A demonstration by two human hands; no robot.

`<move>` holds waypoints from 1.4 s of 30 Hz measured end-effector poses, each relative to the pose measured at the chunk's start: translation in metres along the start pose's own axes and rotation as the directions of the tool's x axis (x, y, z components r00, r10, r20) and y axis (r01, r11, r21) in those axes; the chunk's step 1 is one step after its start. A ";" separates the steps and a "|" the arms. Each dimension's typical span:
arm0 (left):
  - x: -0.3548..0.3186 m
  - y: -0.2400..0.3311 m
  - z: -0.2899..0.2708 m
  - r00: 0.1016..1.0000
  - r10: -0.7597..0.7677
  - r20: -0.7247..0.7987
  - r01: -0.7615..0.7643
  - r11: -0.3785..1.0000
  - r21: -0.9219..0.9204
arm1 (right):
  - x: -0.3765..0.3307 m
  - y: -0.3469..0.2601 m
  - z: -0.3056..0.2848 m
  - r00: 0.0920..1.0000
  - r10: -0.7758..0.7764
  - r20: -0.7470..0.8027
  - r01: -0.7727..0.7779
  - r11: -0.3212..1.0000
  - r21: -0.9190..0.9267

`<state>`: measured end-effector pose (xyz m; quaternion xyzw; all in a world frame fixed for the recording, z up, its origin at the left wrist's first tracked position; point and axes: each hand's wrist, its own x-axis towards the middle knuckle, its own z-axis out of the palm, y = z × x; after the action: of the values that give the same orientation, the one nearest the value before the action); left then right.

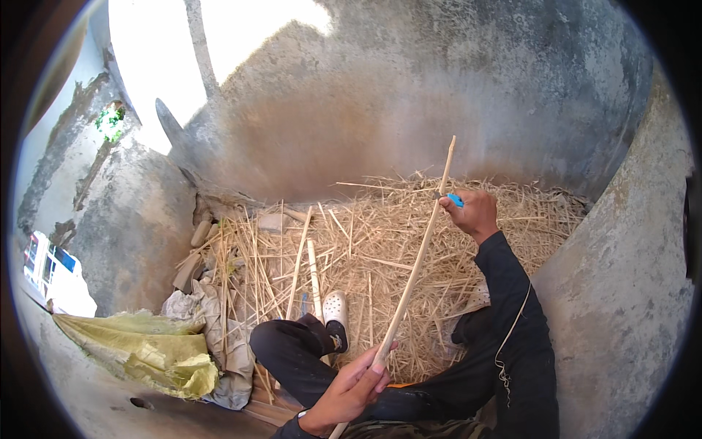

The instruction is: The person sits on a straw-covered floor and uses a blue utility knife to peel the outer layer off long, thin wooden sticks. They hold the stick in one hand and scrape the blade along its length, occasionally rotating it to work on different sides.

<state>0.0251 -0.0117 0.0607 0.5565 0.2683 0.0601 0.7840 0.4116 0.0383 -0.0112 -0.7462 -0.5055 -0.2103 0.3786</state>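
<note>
A long pale wooden stick (412, 282) slants up from my lap toward the wall. My left hand (351, 389) is closed around its thick lower part, over my bent leg. Farther out, my right hand (474, 215) grips a small blue-handled knife (455, 200). The dark blade end meets the stick a little below its thin far tip; most of the handle is hidden in my fist. A thin curled shaving (503, 355) hangs along my dark right sleeve.
Straw-like shavings (526, 219) cover the floor between grey walls (439, 80). Several pale strips (300, 263) lie to the left of my white clog (336, 309). A yellowish sack (146, 351) sits at the left, with stones (189, 271) by the corner.
</note>
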 end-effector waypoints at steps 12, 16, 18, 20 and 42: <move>-0.009 -0.002 0.015 0.995 -0.061 0.081 0.054 0.995 0.083 | 0.013 0.098 0.003 0.971 0.232 -0.058 -0.239 0.940 -0.244; -0.005 -0.012 0.010 0.990 -0.116 0.084 0.111 0.992 0.059 | -0.003 0.118 0.027 0.969 0.238 -0.061 -0.244 0.910 -0.335; -0.006 -0.012 0.008 0.986 -0.153 0.065 0.153 0.988 0.007 | -0.007 0.112 0.034 0.972 0.236 -0.013 -0.227 0.915 -0.335; -0.010 -0.012 0.005 0.982 -0.185 0.029 0.186 0.981 -0.050 | -0.012 0.109 0.056 0.968 0.249 0.014 -0.230 0.913 -0.335; 0.023 -0.008 -0.046 0.994 0.099 -0.046 -0.107 0.971 -0.213 | -0.056 -0.069 0.001 0.908 0.130 0.399 -0.277 0.900 0.337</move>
<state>0.0208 0.0333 0.0342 0.4805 0.2450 0.1391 0.8305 0.3263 0.0199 -0.0270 -0.7323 -0.5161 0.0780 0.4373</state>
